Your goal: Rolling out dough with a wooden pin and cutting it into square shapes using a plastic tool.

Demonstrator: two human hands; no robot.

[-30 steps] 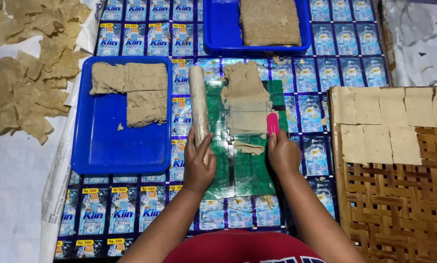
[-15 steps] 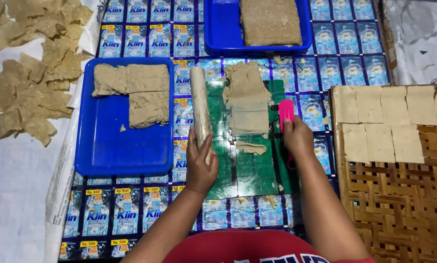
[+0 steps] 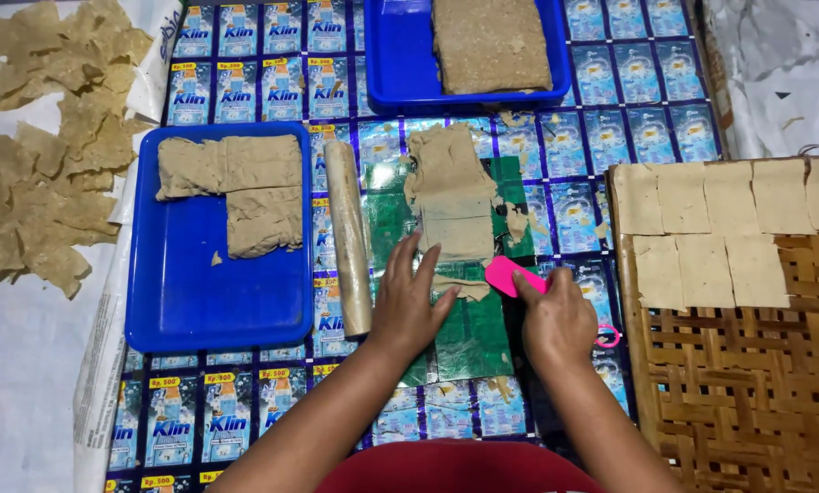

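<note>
Two hands work mid-surface for me: my left hand [image 3: 407, 306] lies flat and released on the green mat [image 3: 469, 338], just beside the rolling pin [image 3: 348, 233]; my right hand [image 3: 555, 319] grasps a pink scraper [image 3: 510, 276]. Open room is narrow, hemmed by the blue tray [image 3: 218, 310] and the woven tray [image 3: 747, 383]. The dough strip [image 3: 450, 196], beige and folded, lies ahead on the mat.

Glossy blue plastic tray [image 3: 199, 310], woven bamboo mat [image 3: 747, 393], matt rough dough sheet [image 3: 450, 196]
</note>
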